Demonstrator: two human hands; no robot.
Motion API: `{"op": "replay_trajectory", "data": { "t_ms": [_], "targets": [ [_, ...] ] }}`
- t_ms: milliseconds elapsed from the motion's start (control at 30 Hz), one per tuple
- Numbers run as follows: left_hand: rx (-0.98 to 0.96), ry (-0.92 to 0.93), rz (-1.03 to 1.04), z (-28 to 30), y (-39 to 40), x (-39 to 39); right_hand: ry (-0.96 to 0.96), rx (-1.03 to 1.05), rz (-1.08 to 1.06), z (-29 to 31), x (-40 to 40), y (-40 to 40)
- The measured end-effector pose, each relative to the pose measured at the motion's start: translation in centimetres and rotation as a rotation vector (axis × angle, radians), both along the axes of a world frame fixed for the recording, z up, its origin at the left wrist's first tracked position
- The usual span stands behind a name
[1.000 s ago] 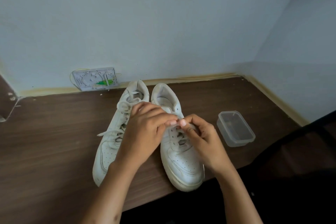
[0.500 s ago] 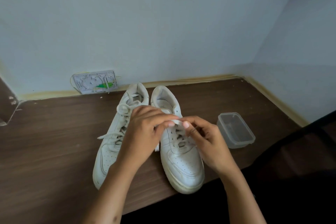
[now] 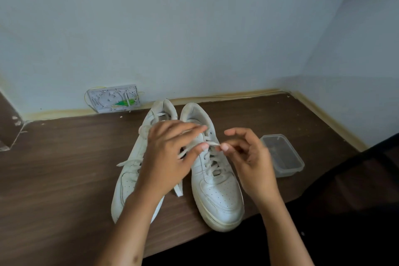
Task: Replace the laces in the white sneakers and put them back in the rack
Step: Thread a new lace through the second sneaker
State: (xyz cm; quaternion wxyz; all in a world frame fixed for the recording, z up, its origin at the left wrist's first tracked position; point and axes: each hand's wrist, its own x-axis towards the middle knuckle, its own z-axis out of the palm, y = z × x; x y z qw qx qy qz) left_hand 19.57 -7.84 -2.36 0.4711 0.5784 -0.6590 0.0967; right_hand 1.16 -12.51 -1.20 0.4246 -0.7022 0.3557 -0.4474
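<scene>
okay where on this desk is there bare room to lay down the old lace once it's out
Bare wood lies left of the left sneaker, out toward the desk edge, and behind the plastic container toward the corner. It is crowded in the middle, where both hands work over the right sneaker.

Soft, dim, bluish daylight all over, no glare. The hands (image 3: 216, 157) are smeared with motion blur, fingers ghosting. Faint soft shadows sit under the sneakers (image 3: 218, 192) on the desk (image 3: 60, 179). Wide-angle bend curves the wall edges; bottom right falls nearly black.
</scene>
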Motion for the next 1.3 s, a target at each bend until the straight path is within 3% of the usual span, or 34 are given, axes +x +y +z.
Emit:
{"op": "replay_trajectory", "data": {
  "t_ms": [167, 267, 367, 533, 633, 767, 933, 1300],
  "targets": [
    [-0.010, 0.146, -0.094, -0.5, -0.6, -1.9, -0.094, -0.032, -0.014, 0.3, 1.2, 0.8],
    [-0.010, 0.229, -0.004, -0.9, -1.0, -1.9, -0.098, -0.010, -0.090, 0.1, 1.5, 0.6],
    [-0.005, 0.296, 0.086, -1.2, -1.2, -2.1, 0.063, -0.118, -0.178, -0.2, 1.6, -0.3],
    [-0.002, 0.263, 0.135, -1.5, -1.6, -2.8, 0.441, -0.265, -0.082, -1.5, 2.8, -1.4],
    [0.020, 0.241, 0.167, -1.4, -1.6, -3.1, 0.515, -0.314, -0.088, -1.4, 3.4, -1.3],
    [0.039, 0.171, 0.180, -1.6, -1.9, -3.4, 0.452, -0.283, -0.150, -1.0, 3.7, -1.2],
    [0.045, 0.082, 0.228, -1.7, -2.4, -3.7, 0.151, -0.047, -0.192, -0.9, 3.5, -1.6],
    [0.162, 0.027, 0.253, -0.2, -3.0, -3.8, -0.021, 0.051, -0.189, -1.2, 3.5, -1.3]
  ]
}}
